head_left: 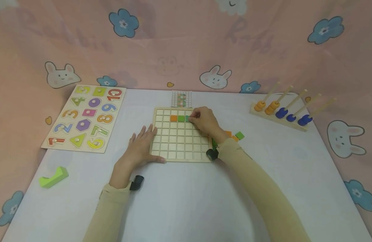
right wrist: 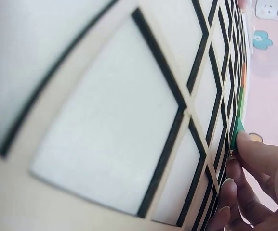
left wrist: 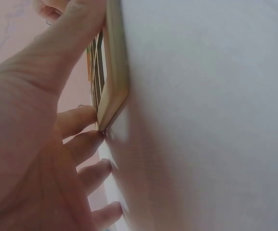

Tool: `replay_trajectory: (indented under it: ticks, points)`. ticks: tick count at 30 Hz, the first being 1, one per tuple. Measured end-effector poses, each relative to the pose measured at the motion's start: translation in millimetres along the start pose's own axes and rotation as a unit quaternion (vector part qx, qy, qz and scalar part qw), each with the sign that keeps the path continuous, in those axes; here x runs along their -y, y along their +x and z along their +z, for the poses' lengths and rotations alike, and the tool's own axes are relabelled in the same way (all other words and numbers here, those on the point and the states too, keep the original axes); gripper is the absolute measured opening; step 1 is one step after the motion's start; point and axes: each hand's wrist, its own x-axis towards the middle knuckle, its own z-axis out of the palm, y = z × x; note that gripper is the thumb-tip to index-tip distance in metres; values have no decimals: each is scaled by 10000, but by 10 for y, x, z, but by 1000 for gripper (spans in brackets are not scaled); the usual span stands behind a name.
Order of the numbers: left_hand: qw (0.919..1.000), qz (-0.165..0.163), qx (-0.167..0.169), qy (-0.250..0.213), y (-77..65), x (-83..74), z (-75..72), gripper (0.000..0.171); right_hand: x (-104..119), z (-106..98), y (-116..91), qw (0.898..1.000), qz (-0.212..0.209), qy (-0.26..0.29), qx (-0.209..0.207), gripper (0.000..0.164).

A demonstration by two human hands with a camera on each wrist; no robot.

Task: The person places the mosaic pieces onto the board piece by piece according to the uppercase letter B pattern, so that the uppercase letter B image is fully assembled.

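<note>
A wooden grid board [head_left: 177,147] lies at mid-table with rows of square cells. In its second row from the back sit an orange tile [head_left: 173,118] and a bright green tile [head_left: 181,118]. Beside them is a dark green tile [head_left: 187,118], pinched at its right side by the thumb and fingers of my right hand [head_left: 206,121]. The right wrist view has the thumb on this dark green tile [right wrist: 236,134] at the board's surface. My left hand [head_left: 140,148] rests with fingers spread at the board's left edge, its thumb along the front edge.
A pattern card [head_left: 181,99] lies behind the board. Loose orange and green tiles [head_left: 239,135] are right of it, partly hidden by my right wrist. A number-and-shape puzzle [head_left: 74,131] and a lime green block [head_left: 54,177] lie left; a bead counting stand [head_left: 278,120] stands back right.
</note>
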Motion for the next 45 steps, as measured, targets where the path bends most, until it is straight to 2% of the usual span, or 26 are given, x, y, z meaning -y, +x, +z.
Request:
replay_trajectory:
  ticks: [8,18,25,29,39,45]
  points:
    - [10000,-48,24,8,-1,-11,-9,132,-3,17,-2,9999,3,-20,-147,14]
    - [10000,-45,41,11,5,-11,-6,133,-9,12,-14,9999,17,66,-123,16]
    - [10000,-6,31,17,12,-1,1,132,-45,9,-36,9996,-122,232,-35,18]
    - [10000,-10,43,3,11,0,2,133,-94,-5,-50,9994,-312,118,69,24]
    - [10000,-12,59,29,12,2,1,132,-342,-193,-132,9989,-378,61,284,33]
    - [9999,-54,83,87,18,-14,-2,132,-519,-417,-241,9969,6,498,617,38]
